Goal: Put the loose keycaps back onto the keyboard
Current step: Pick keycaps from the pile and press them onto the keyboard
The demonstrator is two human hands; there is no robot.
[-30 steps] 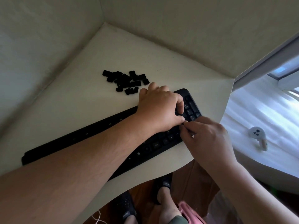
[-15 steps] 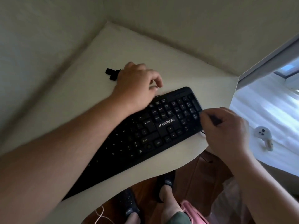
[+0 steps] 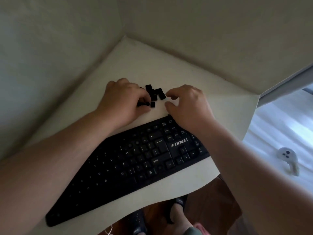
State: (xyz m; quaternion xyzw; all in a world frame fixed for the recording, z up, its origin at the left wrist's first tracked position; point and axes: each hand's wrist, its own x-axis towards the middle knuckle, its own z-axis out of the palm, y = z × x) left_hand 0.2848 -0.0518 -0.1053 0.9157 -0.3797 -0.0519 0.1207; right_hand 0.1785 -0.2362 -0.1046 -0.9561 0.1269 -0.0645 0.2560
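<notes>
While gripping small black plastic keycaps point(image 3: 155, 94) with curled left hand point(image 3: 125, 100), right hand point(image 3: 188, 106) hovering empty, half-open: pick one only, check legend, then press squarely onto black plastic keyboard point(image 3: 135, 163).

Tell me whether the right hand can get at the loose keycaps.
Probably yes: the right hand hovers beside the loose keycaps, its fingers nearly touching them, with bare table between.

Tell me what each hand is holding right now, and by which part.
The left hand curls over keycaps at the pile's left edge; the exact hold is hidden. The right hand holds nothing.
</notes>
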